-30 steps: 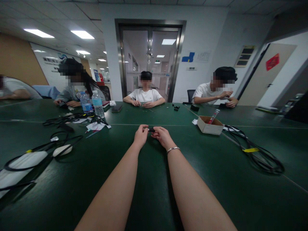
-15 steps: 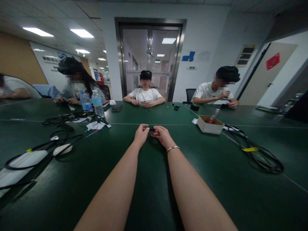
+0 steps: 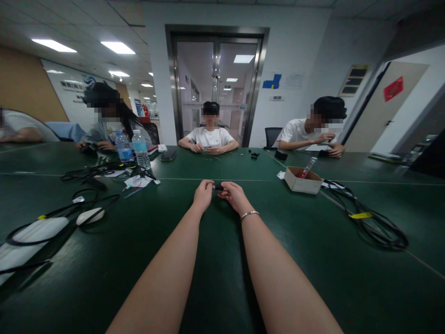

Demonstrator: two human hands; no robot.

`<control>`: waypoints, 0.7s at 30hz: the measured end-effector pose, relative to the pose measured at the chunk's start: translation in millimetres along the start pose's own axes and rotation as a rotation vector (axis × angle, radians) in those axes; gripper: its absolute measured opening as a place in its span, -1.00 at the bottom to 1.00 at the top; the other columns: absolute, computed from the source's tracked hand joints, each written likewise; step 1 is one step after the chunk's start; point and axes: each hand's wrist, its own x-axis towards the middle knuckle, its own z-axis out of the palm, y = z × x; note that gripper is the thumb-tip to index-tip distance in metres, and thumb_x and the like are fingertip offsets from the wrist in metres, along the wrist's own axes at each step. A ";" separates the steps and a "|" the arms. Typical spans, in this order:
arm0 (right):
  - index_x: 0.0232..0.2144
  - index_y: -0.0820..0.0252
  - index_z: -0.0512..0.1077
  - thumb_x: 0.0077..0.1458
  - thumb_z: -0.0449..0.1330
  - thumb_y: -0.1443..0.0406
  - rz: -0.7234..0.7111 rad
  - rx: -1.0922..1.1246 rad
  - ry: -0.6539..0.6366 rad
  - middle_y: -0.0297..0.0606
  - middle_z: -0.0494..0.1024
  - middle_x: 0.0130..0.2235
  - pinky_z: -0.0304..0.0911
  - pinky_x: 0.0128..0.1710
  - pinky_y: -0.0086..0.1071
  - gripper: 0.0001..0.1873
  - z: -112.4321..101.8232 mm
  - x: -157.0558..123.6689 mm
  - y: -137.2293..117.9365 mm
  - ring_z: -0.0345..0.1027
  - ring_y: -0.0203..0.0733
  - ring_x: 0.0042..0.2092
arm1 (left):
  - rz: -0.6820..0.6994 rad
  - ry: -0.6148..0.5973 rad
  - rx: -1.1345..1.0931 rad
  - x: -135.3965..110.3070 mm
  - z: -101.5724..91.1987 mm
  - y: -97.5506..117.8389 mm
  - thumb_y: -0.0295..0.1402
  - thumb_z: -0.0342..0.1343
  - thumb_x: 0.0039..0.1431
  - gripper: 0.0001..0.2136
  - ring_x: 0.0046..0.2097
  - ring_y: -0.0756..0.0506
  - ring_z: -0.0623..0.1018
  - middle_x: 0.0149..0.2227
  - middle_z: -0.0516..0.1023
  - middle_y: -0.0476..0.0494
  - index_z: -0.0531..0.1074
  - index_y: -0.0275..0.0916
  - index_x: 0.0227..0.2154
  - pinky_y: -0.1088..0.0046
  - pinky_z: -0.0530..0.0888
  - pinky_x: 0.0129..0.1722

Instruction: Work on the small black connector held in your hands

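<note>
A small dark piece with a silvery end (image 3: pixel 218 187) spans the space between my two hands, low over the green table (image 3: pixel 222 260). Its exact kind is too small to tell. My left hand (image 3: pixel 202 195) pinches the silvery end between thumb and fingertips. From the other side, my right hand (image 3: pixel 237 196), with a metal bracelet at the wrist, has its fingers closed on the black end. Part of the piece is hidden behind the fingers.
A small open box (image 3: pixel 303 184) with a clear red-marked tube stands ahead to the right, beside a coiled black cable (image 3: pixel 378 227). More cables (image 3: pixel 93 174), a white mouse (image 3: pixel 90 216) and water bottles (image 3: pixel 141 148) are on the left. Several people sit across the table.
Slightly more of the black piece shows between my hands, the left fingertips a little farther from the right ones. Otherwise my hands stay in place.
</note>
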 end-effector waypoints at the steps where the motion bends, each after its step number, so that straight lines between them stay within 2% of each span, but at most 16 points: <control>1: -0.50 0.27 0.35 -0.06 0.30 0.38 -0.003 0.000 -0.002 -0.34 0.40 -0.58 0.43 -0.49 -0.48 -0.84 -0.3 0.0 0.1 0.27 -0.40 -0.62 | -0.007 0.007 -0.010 -0.2 0.2 0.1 -0.36 -0.06 0.16 -0.81 -0.42 0.00 0.41 -0.41 0.44 -0.06 0.42 -0.22 -0.26 0.56 0.29 -0.49; 6: -0.49 0.28 0.36 -0.05 0.28 0.39 -0.002 0.000 -0.001 -0.33 0.41 -0.58 0.42 -0.49 -0.47 -0.86 -0.8 0.4 0.2 0.28 -0.39 -0.62 | -0.026 -0.025 -0.044 -2.7 0.1 4.1 -0.30 -0.09 0.19 -0.79 -0.50 0.02 0.36 -0.53 0.36 -0.01 0.41 -0.24 -0.25 0.56 0.26 -0.51; 9: -0.50 0.28 0.36 -0.04 0.27 0.41 0.002 0.001 0.010 -0.32 0.41 -0.58 0.42 -0.50 -0.46 -0.87 -0.2 0.5 -0.1 0.27 -0.39 -0.62 | -0.040 -0.028 -0.057 -4.3 -0.1 6.7 -0.37 -0.04 0.14 -0.82 -0.47 0.03 0.38 -0.49 0.38 -0.01 0.41 -0.23 -0.23 0.57 0.27 -0.49; 13: -0.50 0.28 0.36 -0.05 0.28 0.40 0.007 -0.005 0.006 -0.32 0.42 -0.58 0.41 -0.52 -0.48 -0.87 0.4 0.1 -0.5 0.27 -0.39 -0.62 | -0.042 -0.050 -0.080 -5.0 -0.1 6.8 -0.31 -0.08 0.18 -0.79 -0.50 0.03 0.36 -0.52 0.37 0.00 0.40 -0.24 -0.23 0.56 0.28 -0.50; 17: -0.49 0.28 0.37 -0.06 0.31 0.38 0.005 0.003 -0.009 -0.34 0.41 -0.58 0.43 -0.47 -0.45 -0.84 0.0 -0.6 -0.8 0.27 -0.39 -0.62 | -0.033 -0.030 -0.047 -4.2 -0.2 5.0 -0.36 -0.03 0.13 -0.80 -0.45 0.02 0.39 -0.41 0.43 -0.05 0.41 -0.22 -0.21 0.57 0.29 -0.51; 21: -0.51 0.27 0.37 -0.05 0.31 0.39 0.001 0.005 -0.019 -0.34 0.40 -0.59 0.43 -0.47 -0.44 -0.85 -0.2 -0.9 -0.8 0.28 -0.38 -0.62 | -0.030 -0.041 -0.057 -4.5 -0.5 6.7 -0.32 -0.07 0.17 -0.79 -0.49 0.02 0.37 -0.46 0.42 -0.05 0.41 -0.24 -0.22 0.55 0.30 -0.51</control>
